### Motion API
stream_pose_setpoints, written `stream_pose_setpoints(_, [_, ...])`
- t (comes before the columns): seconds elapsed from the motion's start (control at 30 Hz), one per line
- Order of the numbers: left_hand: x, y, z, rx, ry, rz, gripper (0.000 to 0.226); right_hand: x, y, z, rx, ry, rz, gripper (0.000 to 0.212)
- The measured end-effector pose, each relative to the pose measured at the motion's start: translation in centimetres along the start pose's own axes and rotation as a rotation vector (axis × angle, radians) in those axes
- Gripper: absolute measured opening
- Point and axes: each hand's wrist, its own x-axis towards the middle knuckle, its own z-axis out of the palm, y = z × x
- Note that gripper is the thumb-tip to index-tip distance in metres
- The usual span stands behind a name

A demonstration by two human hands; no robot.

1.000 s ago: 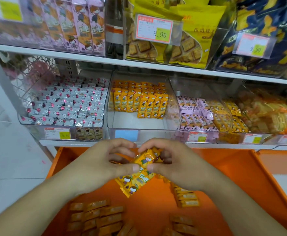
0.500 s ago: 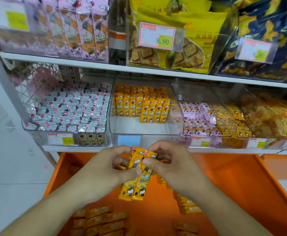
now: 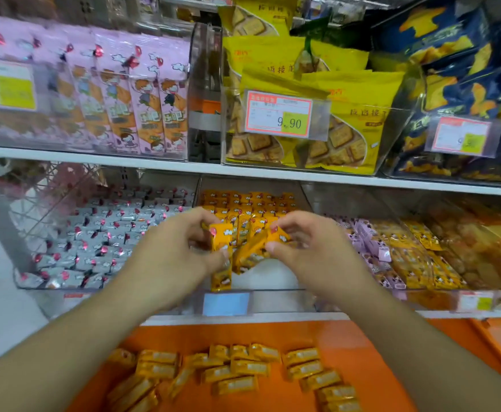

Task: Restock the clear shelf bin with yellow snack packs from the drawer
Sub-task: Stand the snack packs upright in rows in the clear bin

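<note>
Left hand (image 3: 172,251) grips upright yellow snack pack (image 3: 221,257); right hand (image 3: 311,251) pinches tilted pack (image 3: 253,248), over clear bin (image 3: 273,298).

Bright, even light fills the scene, seemingly from overhead, and shadows are soft and faint. The picture is softened by motion blur: the pink packs (image 3: 142,93) up and left of the left hand (image 3: 181,251) smear sideways, and the price tag (image 3: 279,114) above both hands is only partly readable. Pale sheen lies on the clear shelf bin (image 3: 273,301) walls just below the hands. The yellow snack packs (image 3: 234,370) in the orange drawer (image 3: 377,352) beneath the hands look hazy. Shelf lines bow toward the edges, a wide-angle distortion.
</note>
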Motion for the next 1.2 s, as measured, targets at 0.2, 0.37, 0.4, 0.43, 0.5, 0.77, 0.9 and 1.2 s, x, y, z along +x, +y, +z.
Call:
stream_pose_setpoints(0.2, [7.9,-0.8,0.6,0.387,0.006,0.059,0.031,9.1,2.3,3.4,-0.243,-0.015,0.001,0.022])
stream_pose_setpoints(0.37, [12.1,-2.1,2.3,0.669,-0.053,0.093,0.038,12.7,4.0,4.8,-0.683,-0.163,-0.061,0.033])
stream_pose_setpoints(0.4, [12.6,-2.4,2.7,0.708,-0.054,0.092,0.037,13.1,4.3,4.8,-0.750,-0.164,-0.088,0.036])
stream_pose_setpoints(0.43, [13.1,-2.5,3.1,0.749,-0.055,0.083,0.037,13.4,4.5,4.8,-0.789,-0.169,-0.110,0.038])
stream_pose_setpoints(0.5, [13.7,-2.6,3.9,0.813,-0.055,0.068,0.037,13.6,4.7,4.8,-0.823,-0.184,-0.156,0.037])
stream_pose_setpoints(0.77, [15.4,-2.3,6.0,1.037,0.026,0.181,0.040,13.6,6.6,5.9,-0.777,-0.094,-0.268,0.030])
stream_pose_setpoints(0.9, [15.7,-2.8,6.1,1.122,0.029,0.193,0.046,13.4,7.1,6.2,-0.733,-0.070,-0.278,0.032])
stream_pose_setpoints(1.2, [15.2,-3.2,5.6,1.026,0.017,0.168,0.042,12.9,7.4,5.7,-0.669,-0.078,-0.259,0.036])
